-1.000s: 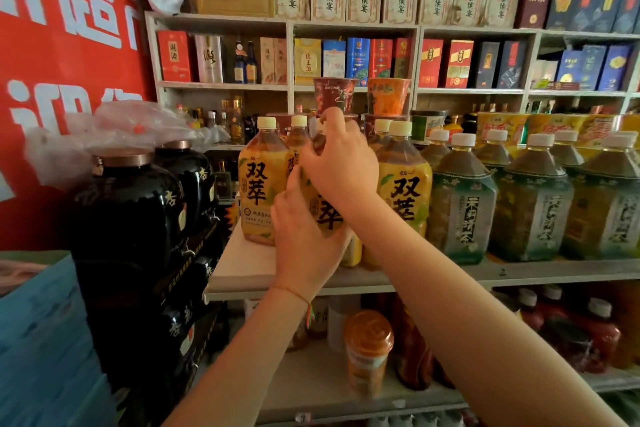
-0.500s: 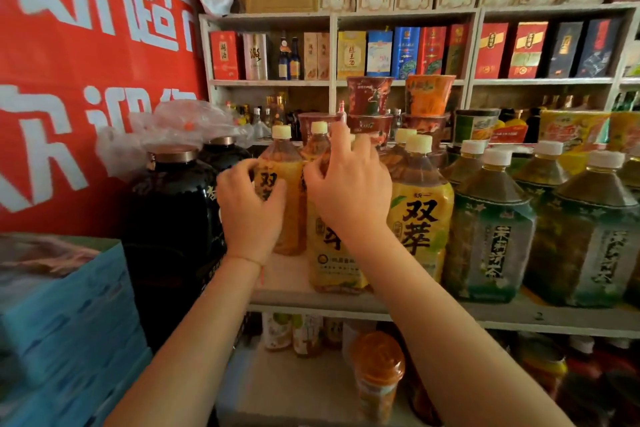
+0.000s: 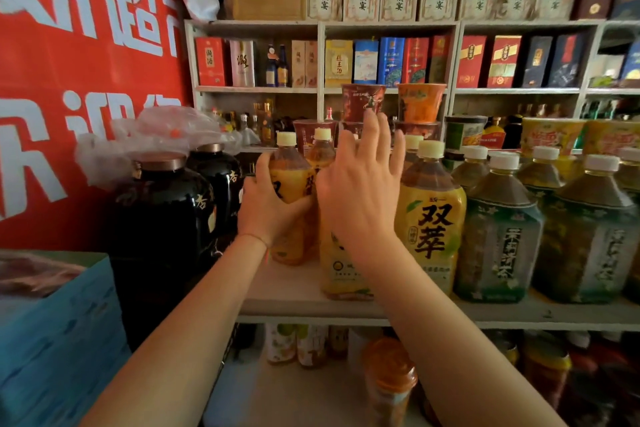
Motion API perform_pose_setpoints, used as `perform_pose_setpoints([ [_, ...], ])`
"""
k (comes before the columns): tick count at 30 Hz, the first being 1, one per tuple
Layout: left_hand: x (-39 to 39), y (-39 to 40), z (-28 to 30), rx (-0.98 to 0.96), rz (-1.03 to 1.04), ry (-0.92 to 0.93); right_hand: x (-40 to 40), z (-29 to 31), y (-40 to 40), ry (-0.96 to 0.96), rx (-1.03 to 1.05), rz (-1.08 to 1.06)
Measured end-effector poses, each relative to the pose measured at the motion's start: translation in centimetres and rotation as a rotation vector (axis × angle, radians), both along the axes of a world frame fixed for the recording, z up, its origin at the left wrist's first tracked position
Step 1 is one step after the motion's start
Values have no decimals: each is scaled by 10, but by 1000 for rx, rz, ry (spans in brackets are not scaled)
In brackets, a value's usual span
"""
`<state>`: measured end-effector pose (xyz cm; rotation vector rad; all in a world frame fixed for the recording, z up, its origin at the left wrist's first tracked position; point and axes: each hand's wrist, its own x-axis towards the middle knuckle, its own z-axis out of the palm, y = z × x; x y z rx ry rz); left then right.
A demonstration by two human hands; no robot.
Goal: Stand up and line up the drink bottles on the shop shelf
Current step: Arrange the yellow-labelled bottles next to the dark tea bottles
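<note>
A shopper's left hand [image 3: 268, 215] grips a yellow tea bottle [image 3: 291, 204] at the shelf's [image 3: 298, 298] left end while the right hand [image 3: 360, 198], fingers spread, holds nothing before its neighbour [image 3: 337, 270]; sliding the gripped bottle forward, upright, label outward, should square the row
</note>
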<state>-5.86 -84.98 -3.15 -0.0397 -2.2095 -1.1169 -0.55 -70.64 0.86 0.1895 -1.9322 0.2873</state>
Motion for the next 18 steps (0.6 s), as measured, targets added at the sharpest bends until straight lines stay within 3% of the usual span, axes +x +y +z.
perform_pose_setpoints([
  [4, -2, -20, -6, 76, -77, 60, 3, -11, -39, -48, 212, 21],
  [6, 0, -37, -8, 131, -74, 115, 2, -7, -56, -150, 211, 58],
  [14, -3, -113, -4, 188, -12, 235, -68, 21, -105, -631, -81, -179],
  [18, -9, -128, -7, 174, -90, 228, -108, 32, -111, -507, -441, -166],
])
